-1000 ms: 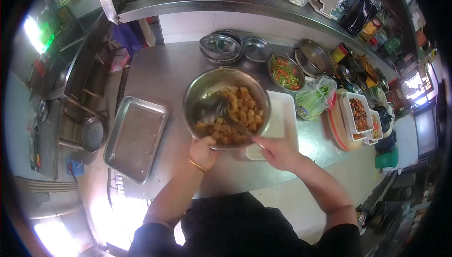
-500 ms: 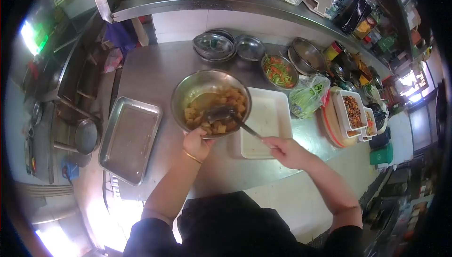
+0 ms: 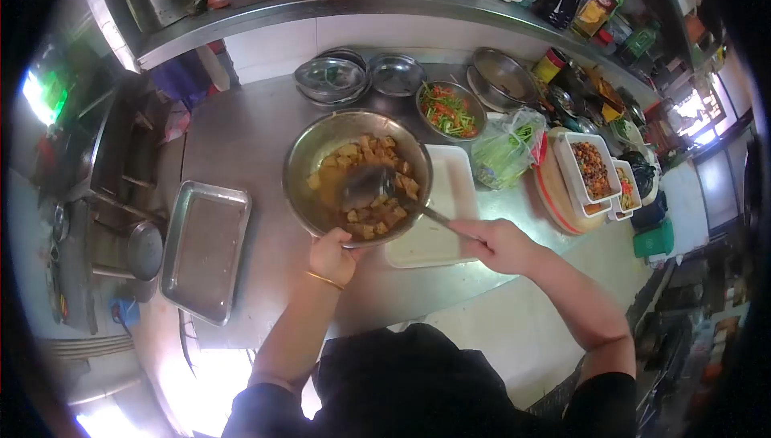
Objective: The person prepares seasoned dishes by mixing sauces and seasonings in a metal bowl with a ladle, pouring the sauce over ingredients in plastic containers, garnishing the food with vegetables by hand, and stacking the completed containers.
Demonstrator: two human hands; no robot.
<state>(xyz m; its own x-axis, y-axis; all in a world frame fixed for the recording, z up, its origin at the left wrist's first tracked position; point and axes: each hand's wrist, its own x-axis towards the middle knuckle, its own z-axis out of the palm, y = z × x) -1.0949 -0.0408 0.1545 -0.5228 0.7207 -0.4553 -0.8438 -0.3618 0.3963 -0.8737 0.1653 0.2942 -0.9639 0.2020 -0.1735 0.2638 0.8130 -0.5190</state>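
Note:
Held near me is a large metal bowl (image 3: 307, 145) of brown cubed food pieces (image 3: 377, 153) in a brownish liquid. My left hand (image 3: 333, 256) is closed on the bowl's near rim, thumb over the edge. In my right hand (image 3: 502, 246) is the handle of a ladle (image 3: 369, 187), whose dark head is inside the bowl among the cubes. Its far edge is blurred. Partly hidden by the bowl, a white rectangular tray (image 3: 454, 197) lies on the steel table to the right.
An empty metal tray (image 3: 205, 249) lies at left on the steel table (image 3: 265, 133). Behind the bowl stand metal bowls (image 3: 397, 77), a bowl of cut vegetables (image 3: 450, 110) and a bag of greens (image 3: 506, 153). White food containers (image 3: 590, 177) sit at right, below a loaded shelf (image 3: 337, 6).
The view has shifted a little. The ladle head has turned within the bowl, and the cubes are spread differently, with more liquid showing at left. Both hands keep their grips.

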